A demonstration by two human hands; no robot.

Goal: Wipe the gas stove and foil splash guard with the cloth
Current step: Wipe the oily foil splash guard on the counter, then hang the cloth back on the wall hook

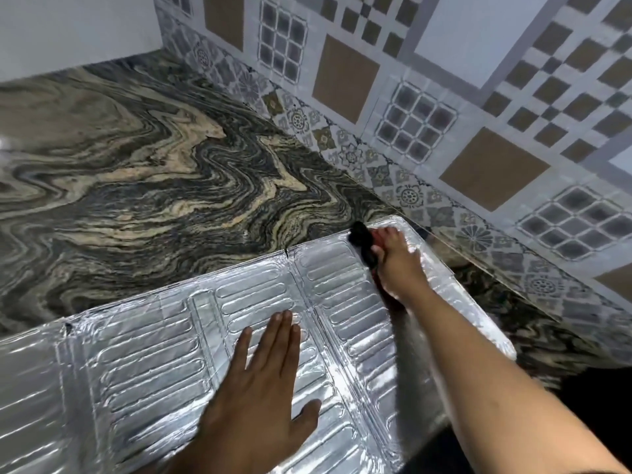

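1. The shiny silver foil splash guard (164,354) with long bumps lies across the dark swirly stone surface (136,172).
2. The left hand (260,381) rests flat on the foil, its grip apart with straight fingers.
3. The right hand (396,261) is at the far corner of the foil, near the patterned tile wall (444,114).
4. Its grip is clamped on a dark cloth with some red (363,242), pressed against the foil.
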